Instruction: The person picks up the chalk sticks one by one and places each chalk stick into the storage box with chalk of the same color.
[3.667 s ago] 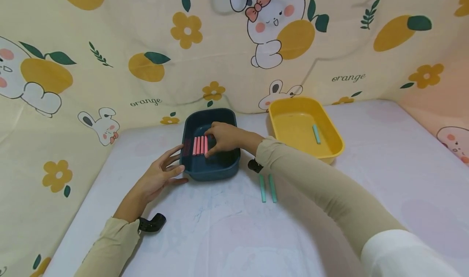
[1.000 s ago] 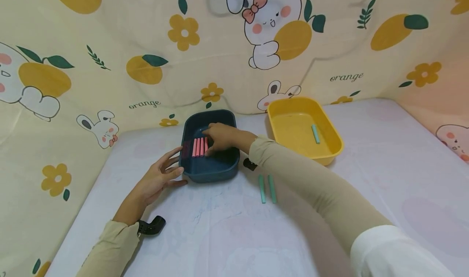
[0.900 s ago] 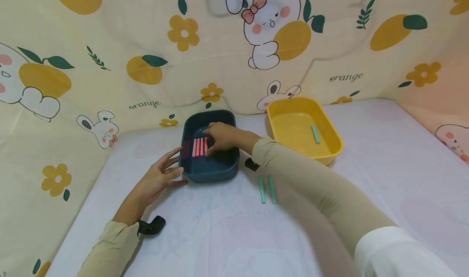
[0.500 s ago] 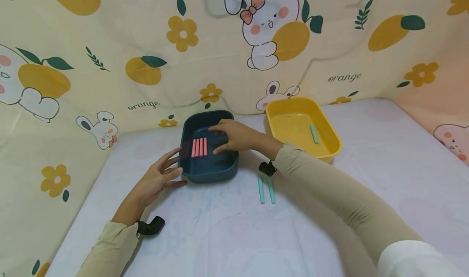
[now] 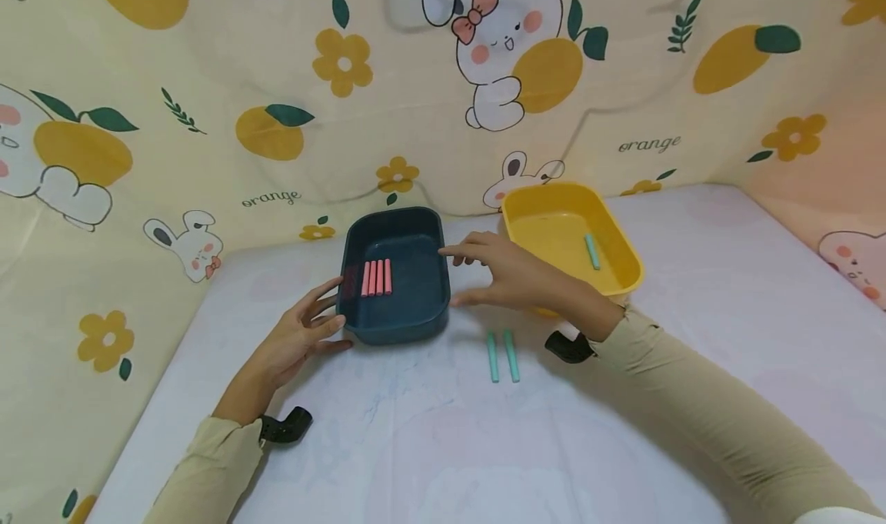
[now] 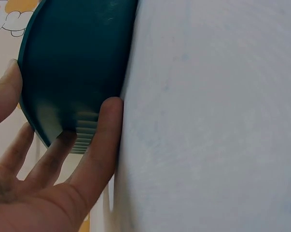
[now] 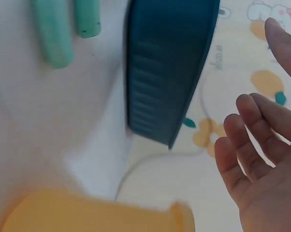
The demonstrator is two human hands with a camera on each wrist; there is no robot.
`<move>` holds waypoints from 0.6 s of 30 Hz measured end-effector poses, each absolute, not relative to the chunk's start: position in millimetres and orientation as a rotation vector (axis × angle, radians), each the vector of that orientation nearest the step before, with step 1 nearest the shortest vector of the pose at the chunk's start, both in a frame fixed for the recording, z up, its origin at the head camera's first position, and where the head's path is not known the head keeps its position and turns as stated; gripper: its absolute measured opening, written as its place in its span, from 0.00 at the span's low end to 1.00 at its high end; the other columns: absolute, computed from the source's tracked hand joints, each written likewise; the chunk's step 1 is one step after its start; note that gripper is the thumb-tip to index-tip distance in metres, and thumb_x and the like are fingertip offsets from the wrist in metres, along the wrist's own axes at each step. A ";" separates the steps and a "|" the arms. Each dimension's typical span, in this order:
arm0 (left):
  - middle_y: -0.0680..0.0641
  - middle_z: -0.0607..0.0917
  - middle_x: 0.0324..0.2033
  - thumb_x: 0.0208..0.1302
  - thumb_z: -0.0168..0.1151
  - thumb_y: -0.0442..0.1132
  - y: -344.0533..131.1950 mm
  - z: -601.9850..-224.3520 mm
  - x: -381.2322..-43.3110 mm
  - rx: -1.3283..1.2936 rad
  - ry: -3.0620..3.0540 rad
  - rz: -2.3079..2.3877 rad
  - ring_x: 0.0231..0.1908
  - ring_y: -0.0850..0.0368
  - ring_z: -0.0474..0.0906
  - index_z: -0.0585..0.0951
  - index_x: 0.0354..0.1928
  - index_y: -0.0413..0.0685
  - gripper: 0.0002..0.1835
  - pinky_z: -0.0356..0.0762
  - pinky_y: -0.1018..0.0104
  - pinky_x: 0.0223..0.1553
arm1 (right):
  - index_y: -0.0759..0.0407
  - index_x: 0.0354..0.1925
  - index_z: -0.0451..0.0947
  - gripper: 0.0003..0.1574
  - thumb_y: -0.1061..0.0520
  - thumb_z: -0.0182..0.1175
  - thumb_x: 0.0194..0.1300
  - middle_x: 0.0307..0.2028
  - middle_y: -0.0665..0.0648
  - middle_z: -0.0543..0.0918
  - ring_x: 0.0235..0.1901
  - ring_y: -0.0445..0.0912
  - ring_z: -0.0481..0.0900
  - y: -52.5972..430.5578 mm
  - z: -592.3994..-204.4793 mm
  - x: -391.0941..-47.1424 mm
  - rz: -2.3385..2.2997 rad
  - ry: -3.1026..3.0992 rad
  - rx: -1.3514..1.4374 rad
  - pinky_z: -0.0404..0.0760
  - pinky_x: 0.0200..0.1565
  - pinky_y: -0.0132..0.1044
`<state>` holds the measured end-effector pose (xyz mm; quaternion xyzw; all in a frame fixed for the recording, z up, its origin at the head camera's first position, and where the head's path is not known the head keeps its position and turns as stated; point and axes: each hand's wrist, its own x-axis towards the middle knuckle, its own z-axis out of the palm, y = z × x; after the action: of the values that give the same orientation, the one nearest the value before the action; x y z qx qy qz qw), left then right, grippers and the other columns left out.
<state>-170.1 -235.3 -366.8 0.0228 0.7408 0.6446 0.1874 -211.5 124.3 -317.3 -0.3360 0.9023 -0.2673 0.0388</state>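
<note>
My left hand point(image 5: 299, 339) rests its extended fingers against the left end of a dark blue plastic basin point(image 5: 398, 332); the left wrist view shows its fingertips point(image 6: 111, 108) on the basin's outer wall. Several pink chalk sticks point(image 5: 377, 278) lie side by side in that basin, near its left wall. Between the two basins, my right hand point(image 5: 515, 270) hovers with thumb and fingers apart, holding nothing, its fingertips level with the blue basin's right rim. Two green chalk sticks point(image 5: 494, 357) lie on the table below it, also seen in the right wrist view.
A yellow basin point(image 5: 626, 282) stands at the back right, partly behind my right hand, with one green chalk stick point(image 5: 592, 251) in it. A patterned cloth point(image 5: 415, 124) rises behind the white-covered table point(image 5: 415, 447).
My right hand has left the pink chalk in the blue basin and moved right, out over the rim, with its fingers spread. The left hand stays at the basin.
</note>
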 end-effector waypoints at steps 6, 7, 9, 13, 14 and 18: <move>0.41 0.52 0.78 0.72 0.58 0.36 -236.0 -368.8 -170.6 0.050 2.062 1.821 0.73 0.35 0.57 0.53 0.78 0.65 0.39 0.77 0.40 0.60 | 0.44 0.70 0.69 0.47 0.35 0.71 0.56 0.58 0.52 0.77 0.59 0.49 0.71 160.8 -318.5 -190.1 -0.810 2.827 -0.966 0.76 0.60 0.50; 0.41 0.52 0.78 0.72 0.58 0.36 -236.3 -368.5 -170.5 0.050 2.063 1.821 0.73 0.35 0.57 0.53 0.78 0.65 0.39 0.77 0.40 0.60 | 0.44 0.70 0.69 0.47 0.36 0.71 0.56 0.58 0.53 0.77 0.59 0.49 0.70 167.9 -318.4 -188.0 -0.810 2.841 -0.950 0.75 0.60 0.50; 0.40 0.53 0.77 0.72 0.58 0.36 -236.7 -367.2 -170.9 0.052 2.074 1.820 0.73 0.35 0.57 0.53 0.78 0.65 0.39 0.77 0.40 0.60 | 0.46 0.70 0.69 0.47 0.38 0.72 0.56 0.58 0.55 0.76 0.59 0.51 0.69 183.3 -316.7 -185.3 -0.818 2.873 -0.916 0.75 0.60 0.52; 0.41 0.53 0.78 0.72 0.58 0.37 -236.9 -364.6 -172.6 0.054 2.087 1.814 0.73 0.35 0.57 0.53 0.78 0.66 0.39 0.76 0.39 0.60 | 0.50 0.70 0.68 0.48 0.41 0.73 0.56 0.58 0.59 0.75 0.59 0.54 0.68 216.2 -313.3 -185.9 -0.853 2.937 -0.815 0.72 0.59 0.55; 0.41 0.52 0.78 0.72 0.58 0.37 -236.5 -364.2 -173.0 0.052 2.086 1.814 0.73 0.35 0.56 0.53 0.78 0.66 0.39 0.76 0.39 0.60 | 0.51 0.70 0.68 0.48 0.40 0.73 0.56 0.58 0.59 0.75 0.59 0.55 0.68 224.6 -312.6 -185.9 -0.852 2.952 -0.779 0.72 0.59 0.56; 0.42 0.52 0.78 0.72 0.59 0.38 -235.6 -364.6 -173.4 0.041 2.083 1.810 0.74 0.36 0.56 0.53 0.78 0.66 0.39 0.76 0.39 0.60 | 0.52 0.71 0.67 0.51 0.37 0.72 0.56 0.60 0.62 0.72 0.61 0.60 0.65 256.2 -311.4 -184.8 -0.773 3.025 -0.620 0.69 0.59 0.60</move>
<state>-173.4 -235.6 -364.6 0.0145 0.7410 0.6439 0.1899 -184.8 256.2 -311.4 -0.1948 0.9501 -0.2428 -0.0209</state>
